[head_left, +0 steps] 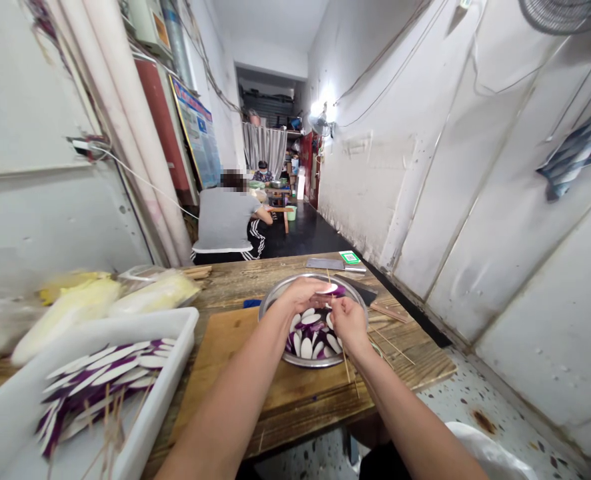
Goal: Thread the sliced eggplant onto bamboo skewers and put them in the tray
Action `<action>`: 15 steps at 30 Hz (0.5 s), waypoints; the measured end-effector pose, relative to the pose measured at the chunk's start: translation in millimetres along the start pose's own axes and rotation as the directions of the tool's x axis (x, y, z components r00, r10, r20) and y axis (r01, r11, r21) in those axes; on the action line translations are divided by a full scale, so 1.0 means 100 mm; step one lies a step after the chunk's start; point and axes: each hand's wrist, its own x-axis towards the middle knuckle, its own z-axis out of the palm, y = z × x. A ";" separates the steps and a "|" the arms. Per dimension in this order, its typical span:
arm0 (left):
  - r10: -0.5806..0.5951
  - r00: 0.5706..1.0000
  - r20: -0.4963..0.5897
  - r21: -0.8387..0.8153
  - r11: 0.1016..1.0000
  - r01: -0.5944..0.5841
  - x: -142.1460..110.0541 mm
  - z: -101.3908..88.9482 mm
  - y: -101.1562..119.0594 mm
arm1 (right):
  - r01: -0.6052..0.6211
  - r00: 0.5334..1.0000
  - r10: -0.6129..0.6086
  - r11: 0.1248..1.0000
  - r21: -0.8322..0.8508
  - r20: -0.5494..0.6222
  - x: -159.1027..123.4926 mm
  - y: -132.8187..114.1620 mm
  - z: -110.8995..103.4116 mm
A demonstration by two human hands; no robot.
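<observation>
My left hand is over the far side of a round metal bowl, its fingers closed on a white, purple-edged eggplant slice. My right hand is pinched shut close beside it, gripping a thin bamboo skewer whose lower part shows beneath the hand. A thin stick end sticks up just past the held slice; the fingers hide whether it is the same skewer. Several loose eggplant slices with white faces and purple skin lie in the bowl.
On the left, a white plastic tub holds skewered eggplant slices. A wooden cutting board is partly under the bowl. Loose skewers lie right; a cleaver lies beyond. Yellowish plastic bags stand behind the tub. Another person sits farther off.
</observation>
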 end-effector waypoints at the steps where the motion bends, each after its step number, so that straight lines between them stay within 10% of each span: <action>1: 0.029 0.999 -0.043 -0.014 0.999 -0.029 0.01 -0.01 0.00 | -0.014 1.000 0.014 1.000 0.024 0.021 -0.01 -0.01 0.00; 5: 0.055 0.985 -0.164 -0.016 0.998 -0.058 0.02 -0.04 0.01 | 0.064 0.994 -0.060 0.997 -0.042 0.094 0.00 -0.01 0.00; 12: 0.028 0.999 0.039 0.105 0.994 -0.032 -0.06 0.07 0.01 | 0.084 0.996 -0.087 0.993 -0.088 -0.031 0.09 0.06 -0.04; 15: 0.084 0.992 -0.095 0.156 0.985 -0.069 -0.02 0.06 -0.02 | 0.066 0.995 -0.065 0.998 0.013 -0.077 0.09 0.03 -0.06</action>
